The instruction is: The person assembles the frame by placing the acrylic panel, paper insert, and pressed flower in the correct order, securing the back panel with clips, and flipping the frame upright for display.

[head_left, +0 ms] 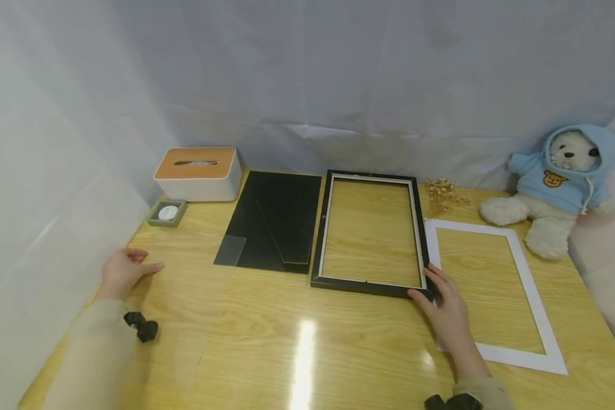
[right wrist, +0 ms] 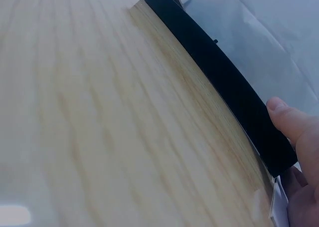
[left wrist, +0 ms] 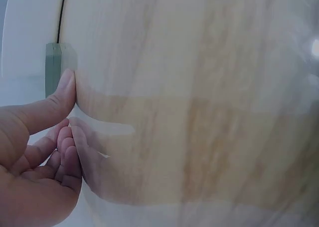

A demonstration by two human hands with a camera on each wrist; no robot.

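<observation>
At the left, my left hand (head_left: 125, 274) pinches the edge of a clear sheet (left wrist: 164, 152) between thumb and fingers. The sheet is see-through and hard to make out in the head view; one corner overlaps the black backing board (head_left: 282, 210). My right hand (head_left: 447, 310) grips the lower right corner of the black picture frame (head_left: 369, 288), thumb on its front side in the right wrist view. No board or pane shows inside the frame, just the table. Right of it lies a white mat border (head_left: 530, 285), its left edge partly behind the frame and hand.
A white tissue box (head_left: 200, 189) with an orange lid stands at the back left. Before it sits a small green square dish (head_left: 165, 222) with a white disc. Dried flowers (head_left: 443, 193) lie behind the mat. A plush dog (head_left: 553, 182) in a blue hoodie leans at the back right.
</observation>
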